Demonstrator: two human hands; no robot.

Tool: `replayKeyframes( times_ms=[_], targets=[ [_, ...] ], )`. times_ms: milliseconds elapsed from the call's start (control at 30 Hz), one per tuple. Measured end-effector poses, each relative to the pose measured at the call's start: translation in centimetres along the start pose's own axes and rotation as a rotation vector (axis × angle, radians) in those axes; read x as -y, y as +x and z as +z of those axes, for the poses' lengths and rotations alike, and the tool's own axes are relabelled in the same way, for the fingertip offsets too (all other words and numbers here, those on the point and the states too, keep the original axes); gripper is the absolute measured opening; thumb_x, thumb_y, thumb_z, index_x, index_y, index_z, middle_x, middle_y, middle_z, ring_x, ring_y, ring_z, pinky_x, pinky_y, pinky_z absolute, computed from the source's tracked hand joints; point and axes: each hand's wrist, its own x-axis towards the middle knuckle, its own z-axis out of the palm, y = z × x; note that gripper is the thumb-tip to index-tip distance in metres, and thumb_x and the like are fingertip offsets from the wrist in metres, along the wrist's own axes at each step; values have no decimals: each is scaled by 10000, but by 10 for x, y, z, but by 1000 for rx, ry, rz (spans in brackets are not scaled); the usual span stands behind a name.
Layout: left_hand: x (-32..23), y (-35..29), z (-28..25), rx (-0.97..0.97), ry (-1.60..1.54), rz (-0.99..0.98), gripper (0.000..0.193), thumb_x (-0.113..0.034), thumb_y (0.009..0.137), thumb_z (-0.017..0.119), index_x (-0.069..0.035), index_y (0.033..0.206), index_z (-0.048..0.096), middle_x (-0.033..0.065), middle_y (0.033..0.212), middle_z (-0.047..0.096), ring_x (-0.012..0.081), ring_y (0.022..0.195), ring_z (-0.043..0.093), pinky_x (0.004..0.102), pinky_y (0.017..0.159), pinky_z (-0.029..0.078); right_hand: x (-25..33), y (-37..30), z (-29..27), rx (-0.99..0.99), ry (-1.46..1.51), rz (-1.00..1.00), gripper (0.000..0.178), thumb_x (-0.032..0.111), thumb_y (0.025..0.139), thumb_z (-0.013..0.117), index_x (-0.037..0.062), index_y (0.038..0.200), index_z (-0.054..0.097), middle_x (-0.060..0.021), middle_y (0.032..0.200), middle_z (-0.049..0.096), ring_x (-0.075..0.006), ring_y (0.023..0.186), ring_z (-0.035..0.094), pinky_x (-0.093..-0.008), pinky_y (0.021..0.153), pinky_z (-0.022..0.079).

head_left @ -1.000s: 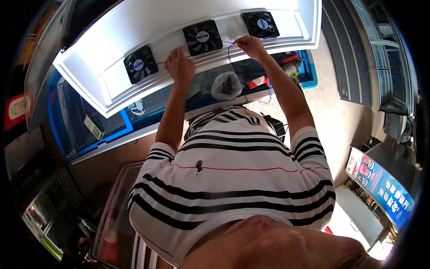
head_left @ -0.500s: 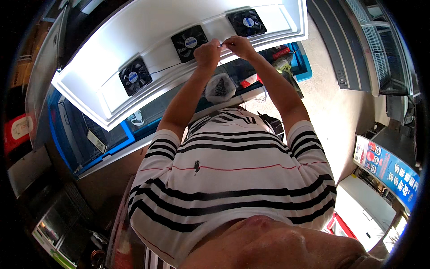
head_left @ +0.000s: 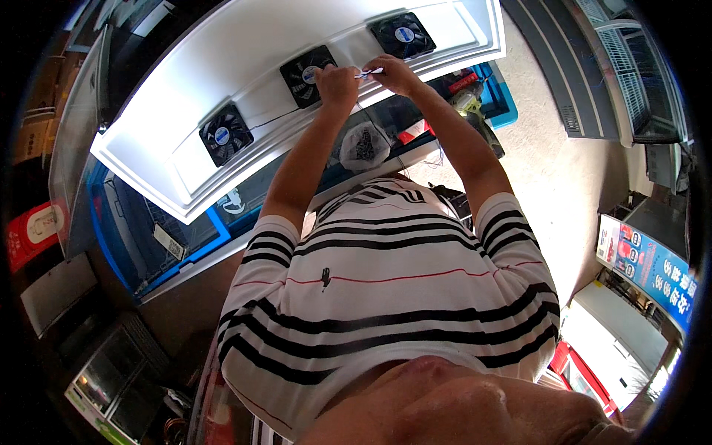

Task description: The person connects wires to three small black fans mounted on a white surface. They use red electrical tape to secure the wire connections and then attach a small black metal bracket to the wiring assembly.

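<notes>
Side by side, both my hands are raised over the front edge of a white molded panel [head_left: 170,133]. My left hand [head_left: 339,87] is closed in a pinch, overlapping the middle black fan [head_left: 295,83]. My right hand [head_left: 395,75] pinches too, just below the right black fan [head_left: 402,35]. Between the fingertips stretches a short thin wire [head_left: 368,73], pale with a dark line; its exact ends are hidden by the fingers. From the left black fan [head_left: 225,135] a thin dark cable [head_left: 276,119] runs across the panel toward the middle fan.
Beneath the panel is a blue-framed glass-topped cabinet [head_left: 222,239]. On it rest a clear plastic bag of small dark pieces [head_left: 364,146] and a green power drill [head_left: 469,104]. A grey ridged panel [head_left: 552,67] lies to the right, and a blue printed sign [head_left: 653,271] stands farther right.
My hands have drawn slightly apart, and more of the pale wire shows between them. My left hand has shifted a little left. The view has tilted slightly.
</notes>
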Motion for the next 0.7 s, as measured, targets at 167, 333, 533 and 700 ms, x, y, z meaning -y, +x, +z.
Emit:
replayKeyframes(
  times_ms=[167,333,533,700],
  targets=[
    [0,3,-1,39,25,6,111,-272,769,702,-185,835,725,34,757,675,222,860,582,423,779,341,4,-2,-5,54,-193,-110,197,97,828,619,104,1012,689,-113,957,633,-280,955,596,-371,850,476],
    [0,7,0,44,75,31,84,-261,749,707,-188,784,727,36,766,676,222,863,574,416,790,322,3,-1,-4,32,-274,-151,194,115,852,583,106,1013,690,-129,950,618,-294,943,600,-377,836,485],
    [-2,9,-3,38,153,86,102,-220,752,646,-149,721,712,53,727,676,228,851,577,410,794,326,4,3,1,64,-309,-111,184,122,861,563,96,991,691,-134,982,615,-303,937,606,-388,816,496],
    [-3,10,5,17,221,109,121,-254,755,662,-152,707,706,24,709,642,233,834,560,416,774,336,-6,-2,3,-45,-270,-169,176,129,866,560,99,976,694,-126,985,621,-299,936,603,-388,825,497]
  ],
)
